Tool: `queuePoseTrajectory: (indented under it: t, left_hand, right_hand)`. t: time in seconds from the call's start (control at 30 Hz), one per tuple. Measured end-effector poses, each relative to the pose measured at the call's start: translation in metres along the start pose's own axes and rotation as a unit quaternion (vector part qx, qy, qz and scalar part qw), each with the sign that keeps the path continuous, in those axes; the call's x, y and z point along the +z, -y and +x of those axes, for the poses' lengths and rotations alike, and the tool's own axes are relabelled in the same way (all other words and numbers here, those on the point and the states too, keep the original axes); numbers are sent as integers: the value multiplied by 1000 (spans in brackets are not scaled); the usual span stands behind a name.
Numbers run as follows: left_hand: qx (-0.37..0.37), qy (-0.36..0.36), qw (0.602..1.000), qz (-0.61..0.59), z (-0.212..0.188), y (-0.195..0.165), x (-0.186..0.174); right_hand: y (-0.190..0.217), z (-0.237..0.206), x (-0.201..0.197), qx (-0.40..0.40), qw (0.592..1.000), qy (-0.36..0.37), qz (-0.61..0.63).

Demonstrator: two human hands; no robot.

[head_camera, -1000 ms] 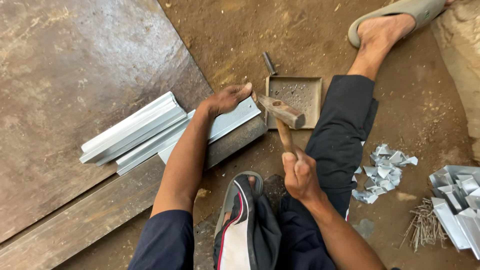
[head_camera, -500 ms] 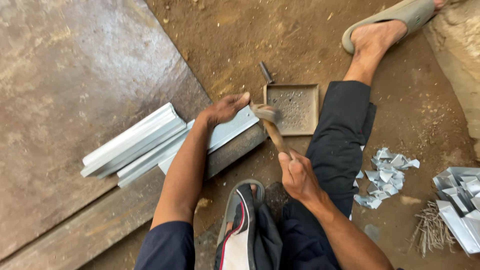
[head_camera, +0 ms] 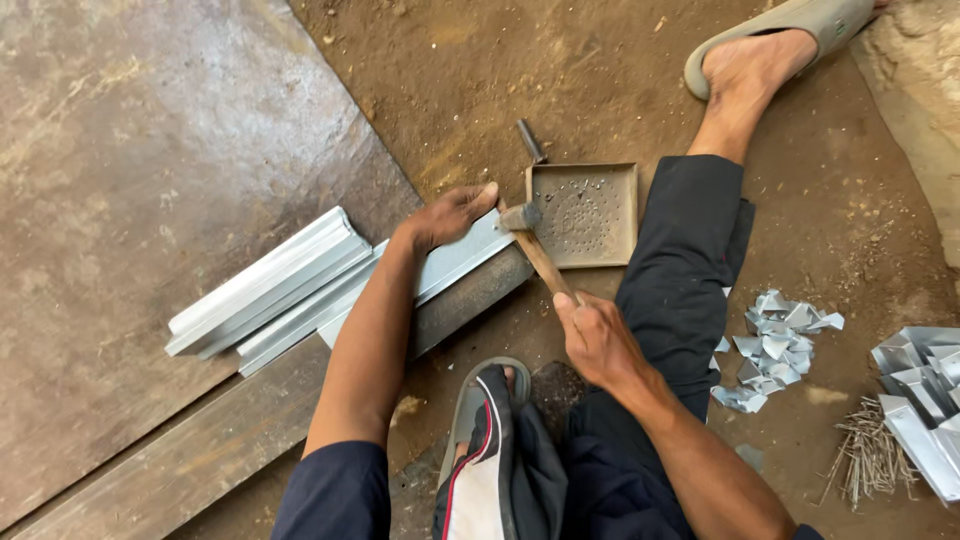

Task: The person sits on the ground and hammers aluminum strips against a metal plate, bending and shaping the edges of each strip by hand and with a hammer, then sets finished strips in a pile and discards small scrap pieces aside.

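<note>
Hammer (head_camera: 537, 252) clenched in right hand (head_camera: 598, 338), left hand (head_camera: 447, 217) flat, pinning metal strip (head_camera: 455, 262)

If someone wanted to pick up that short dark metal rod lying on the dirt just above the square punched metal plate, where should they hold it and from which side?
Grip the short dark metal rod across its middle, coming from straight above. It lies flat on the bare dirt, slanted, with open ground along both long sides, so fingers fit there. Its lower end sits close to the square punched metal plate, so avoid that end.
</note>
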State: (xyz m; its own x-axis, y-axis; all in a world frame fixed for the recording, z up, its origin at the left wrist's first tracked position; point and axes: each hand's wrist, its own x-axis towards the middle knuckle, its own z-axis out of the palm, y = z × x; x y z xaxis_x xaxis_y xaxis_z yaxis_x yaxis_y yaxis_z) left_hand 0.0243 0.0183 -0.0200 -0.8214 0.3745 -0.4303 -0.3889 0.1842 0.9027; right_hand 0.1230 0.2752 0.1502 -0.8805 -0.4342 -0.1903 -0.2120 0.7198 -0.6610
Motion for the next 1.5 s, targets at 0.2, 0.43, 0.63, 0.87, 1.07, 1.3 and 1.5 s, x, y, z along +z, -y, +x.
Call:
queuePoseTrajectory:
  t: [0.2, 0.43, 0.63, 0.87, 1.07, 1.3, 1.5]
  left_hand:
    - [-2, -13, 1000, -10, -2, -2, 2]
    - [0, 7, 1000, -30, -3, 1, 4]
    - [-26, 25, 996, -87, -20, -10, -2]
    - [-40, -118, 943, 309, -90, -83, 17]
    - [95, -304, 824, 468, -135, -96, 139]
    - [171, -373, 725, 552, -119, -61, 161]
    - [147, -334, 721, 589, -122, -59, 161]
  right_hand:
    - [0, 0, -1, 5, 999, 29, -35]
    - [-33, -9, 14, -51, 996, -33, 61]
    - [-71, -23, -11, 171, 882, 69, 433]
    - [-78, -60, -26, 305, 892, -22, 334]
    - [-91, -64, -41, 174, 790, 50, 585]
    - [-115, -39, -27, 256, 869, 94, 413]
    - [-138, -16, -32, 271, 868, 143, 392]
